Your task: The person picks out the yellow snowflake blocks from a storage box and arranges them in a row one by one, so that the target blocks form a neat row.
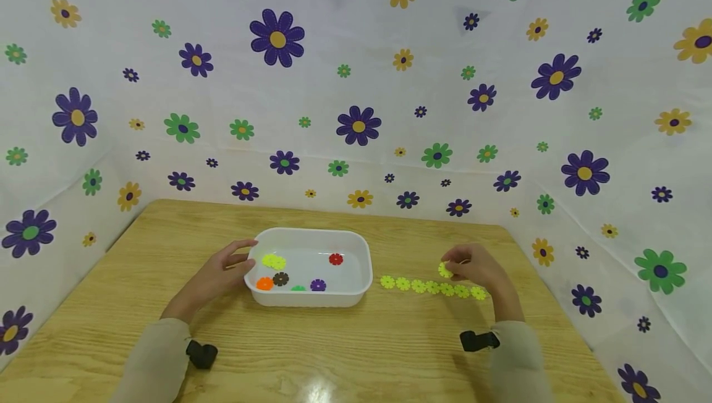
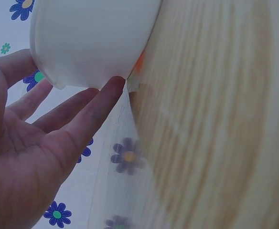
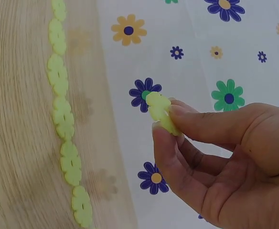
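Observation:
My right hand pinches a yellow flower-shaped plastic disc between thumb and fingertips, raised a little above the table. Just below it runs a row of several similar yellow discs, lying side by side on the wood. My left hand touches the left end of a white tray, its fingers extended against the outer wall. Inside the tray lie yellow discs, a red disc, an orange disc, a brown disc, a purple disc and a partly hidden green disc.
The wooden table extends in front of the tray and around the row. White cloth printed with flowers hangs behind the table and along both sides. A black strap crosses the right wrist.

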`<state>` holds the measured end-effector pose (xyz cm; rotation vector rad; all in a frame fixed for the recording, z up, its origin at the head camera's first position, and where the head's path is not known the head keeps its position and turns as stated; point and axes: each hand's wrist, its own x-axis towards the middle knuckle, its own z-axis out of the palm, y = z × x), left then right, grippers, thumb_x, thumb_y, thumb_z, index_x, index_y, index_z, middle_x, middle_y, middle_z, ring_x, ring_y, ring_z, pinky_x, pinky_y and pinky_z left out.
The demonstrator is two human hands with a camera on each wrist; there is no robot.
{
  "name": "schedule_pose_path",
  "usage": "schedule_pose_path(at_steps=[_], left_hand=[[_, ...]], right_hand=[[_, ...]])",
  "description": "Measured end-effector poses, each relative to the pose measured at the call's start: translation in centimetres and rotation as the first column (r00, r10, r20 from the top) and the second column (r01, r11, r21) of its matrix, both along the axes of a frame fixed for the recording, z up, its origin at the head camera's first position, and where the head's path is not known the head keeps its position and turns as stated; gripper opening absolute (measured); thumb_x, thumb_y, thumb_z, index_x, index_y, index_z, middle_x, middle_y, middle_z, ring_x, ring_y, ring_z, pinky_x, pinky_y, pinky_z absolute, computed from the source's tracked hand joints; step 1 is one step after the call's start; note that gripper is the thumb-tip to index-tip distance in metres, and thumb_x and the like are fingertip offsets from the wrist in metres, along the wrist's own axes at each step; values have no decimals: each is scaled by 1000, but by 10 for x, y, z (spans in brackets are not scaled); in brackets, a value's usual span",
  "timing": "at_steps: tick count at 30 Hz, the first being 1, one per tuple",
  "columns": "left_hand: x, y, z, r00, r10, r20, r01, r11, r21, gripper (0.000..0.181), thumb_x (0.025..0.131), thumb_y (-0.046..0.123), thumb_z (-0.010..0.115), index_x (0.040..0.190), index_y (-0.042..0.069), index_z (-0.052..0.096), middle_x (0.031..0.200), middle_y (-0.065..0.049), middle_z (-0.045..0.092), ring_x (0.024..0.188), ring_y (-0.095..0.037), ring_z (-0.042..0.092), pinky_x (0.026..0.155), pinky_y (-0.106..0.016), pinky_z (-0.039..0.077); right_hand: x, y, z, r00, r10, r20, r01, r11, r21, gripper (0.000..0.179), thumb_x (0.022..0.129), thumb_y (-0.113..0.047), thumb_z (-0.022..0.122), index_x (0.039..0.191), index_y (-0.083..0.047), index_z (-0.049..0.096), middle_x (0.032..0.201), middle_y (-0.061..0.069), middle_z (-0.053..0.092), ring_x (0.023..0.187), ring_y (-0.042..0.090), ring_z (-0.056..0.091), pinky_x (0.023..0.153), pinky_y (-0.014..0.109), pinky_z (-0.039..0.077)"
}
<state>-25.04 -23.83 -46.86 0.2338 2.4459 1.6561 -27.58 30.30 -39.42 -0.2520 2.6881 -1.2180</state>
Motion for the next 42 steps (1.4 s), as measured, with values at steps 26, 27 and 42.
schedule_pose_path(at_steps=[26, 27, 42], left_hand=[[1, 0, 1, 1000, -13, -7, 13, 1000, 5, 64, 106, 41, 57, 160, 20, 33, 163, -28, 35, 147, -48, 42, 112, -55, 50], [1, 0, 2, 1000, -15, -9, 15, 1000, 7, 63, 106, 41, 57, 160, 20, 33, 163, -28, 35, 147, -48, 42, 113, -55, 50], [2, 1, 2, 1000, -14, -18, 14, 1000, 4, 62, 106, 38, 57, 160, 19, 33, 163, -29, 36, 146, -49, 43, 112, -55, 50]], right_hand=[[6, 69, -20, 978, -192, 82, 190, 981, 43, 29, 100, 1, 57, 124, 16, 60, 109, 26, 67, 87, 18, 70, 82, 40, 65], [6, 72, -21, 976, -202, 85, 198, 979, 48, 29, 101, 1, 57, 125, 16, 60, 110, 27, 67, 87, 18, 70, 82, 40, 65], [5, 93, -34, 949, -284, 135, 277, 958, 69, 30, 99, 3, 57, 125, 17, 60, 117, 35, 64, 82, 13, 69, 76, 33, 64]])
